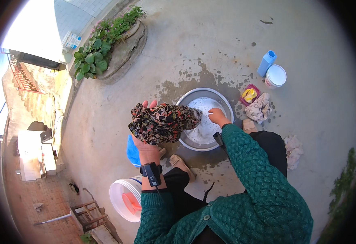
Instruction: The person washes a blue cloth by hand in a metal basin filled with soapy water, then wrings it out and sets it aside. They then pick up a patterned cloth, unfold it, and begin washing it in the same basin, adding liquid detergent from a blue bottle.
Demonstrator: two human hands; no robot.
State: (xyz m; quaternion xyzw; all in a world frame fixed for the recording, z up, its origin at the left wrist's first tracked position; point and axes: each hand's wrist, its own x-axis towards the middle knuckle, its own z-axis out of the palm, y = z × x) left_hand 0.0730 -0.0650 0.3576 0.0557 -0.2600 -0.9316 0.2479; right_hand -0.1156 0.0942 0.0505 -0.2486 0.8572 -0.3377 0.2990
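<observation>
My left hand (143, 143) holds up a dark floral-print cloth (162, 123), which covers most of the palm; two fingertips show beyond it. The bunched cloth reaches over the left side of a round metal basin (180, 102) with sudsy water (203, 131). Over the basin's right part is my right hand (217, 117), its fingers curled near the free end of the cloth. A gap shows between them, and whether these fingers hold anything is hidden.
Right of the basin are a pink soap dish (258, 89), a wrung pale cloth (258, 108), a lidded white tub (276, 75) and a blue bottle (266, 64). Another pale cloth (293, 152) lies lower right. A white bucket (124, 198) and blue item (132, 152) are at left; planter (123, 58) upper left.
</observation>
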